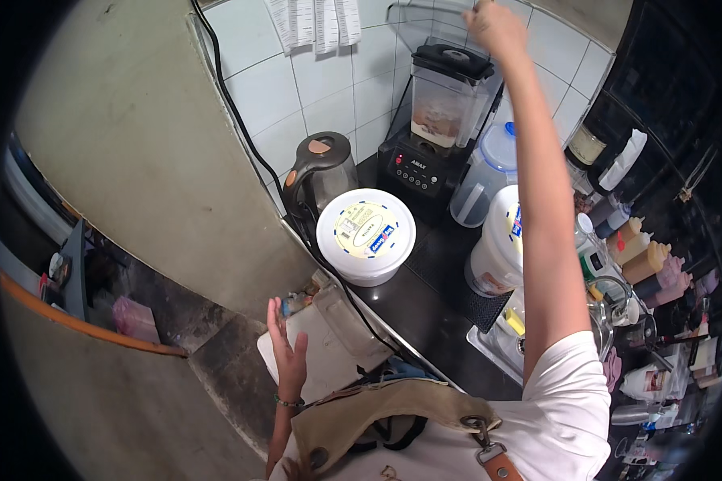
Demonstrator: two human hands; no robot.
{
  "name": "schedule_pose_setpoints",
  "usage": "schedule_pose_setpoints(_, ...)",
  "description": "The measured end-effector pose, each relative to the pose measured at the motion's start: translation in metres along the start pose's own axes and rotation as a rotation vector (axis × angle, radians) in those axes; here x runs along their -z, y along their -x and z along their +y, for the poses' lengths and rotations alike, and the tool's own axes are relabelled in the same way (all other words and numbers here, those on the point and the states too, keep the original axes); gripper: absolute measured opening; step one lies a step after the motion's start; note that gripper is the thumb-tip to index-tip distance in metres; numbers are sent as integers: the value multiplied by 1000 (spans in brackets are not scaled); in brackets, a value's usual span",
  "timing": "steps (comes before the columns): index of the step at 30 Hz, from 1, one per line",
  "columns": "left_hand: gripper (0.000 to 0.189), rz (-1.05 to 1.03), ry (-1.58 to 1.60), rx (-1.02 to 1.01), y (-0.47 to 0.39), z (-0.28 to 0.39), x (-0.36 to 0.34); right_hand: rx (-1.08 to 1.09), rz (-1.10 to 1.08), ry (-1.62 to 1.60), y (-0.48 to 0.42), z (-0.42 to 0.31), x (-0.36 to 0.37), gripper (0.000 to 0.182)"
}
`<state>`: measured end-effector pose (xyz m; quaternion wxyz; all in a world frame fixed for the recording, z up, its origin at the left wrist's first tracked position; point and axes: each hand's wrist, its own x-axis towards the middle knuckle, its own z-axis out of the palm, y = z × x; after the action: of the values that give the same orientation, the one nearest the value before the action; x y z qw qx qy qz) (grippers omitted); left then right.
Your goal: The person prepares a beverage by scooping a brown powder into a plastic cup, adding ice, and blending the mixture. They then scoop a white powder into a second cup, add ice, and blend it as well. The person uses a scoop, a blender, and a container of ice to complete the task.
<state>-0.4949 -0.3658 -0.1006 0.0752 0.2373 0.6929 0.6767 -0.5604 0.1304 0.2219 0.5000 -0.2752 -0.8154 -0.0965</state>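
My right hand point(493, 27) is raised at the top, beside the clear blender cover point(421, 18), with its fingers curled; whether it holds the cover's edge is unclear. Below it stands a blender jar point(442, 102) with brown and white contents and a black lid, seated on a black AMAX base point(418, 168). My left hand point(287, 349) hangs at lower left with its fingers apart and nothing in it, above a pale bin lid point(307, 355). A white lidded ice cream tub point(367, 231) sits on the dark counter, in front of an electric kettle point(322, 162).
Right of the blender are a clear pitcher point(478, 180) and another white tub point(496, 252), partly behind my arm. Sauce bottles point(647, 261) line the right side. A black cable point(246, 132) runs down the wall and along the counter's edge. Paper slips point(313, 24) hang on the tiles.
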Motion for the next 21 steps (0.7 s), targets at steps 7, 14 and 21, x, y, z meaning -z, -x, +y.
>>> schedule_pose_setpoints(7, 80, -65, -23, -10, 4, 1, -4, 419, -273, 31, 161, -44, -5, 6)
schedule_pose_setpoints(14, 81, -67, -35, -22, 5, 3, 0, 327, -552, 138, 246, -22, -80, 11)
schedule_pose_setpoints(21, 80, -41, -31, 1, 14, -2, 6, 343, -942, 256, 302, -17, -102, 40)
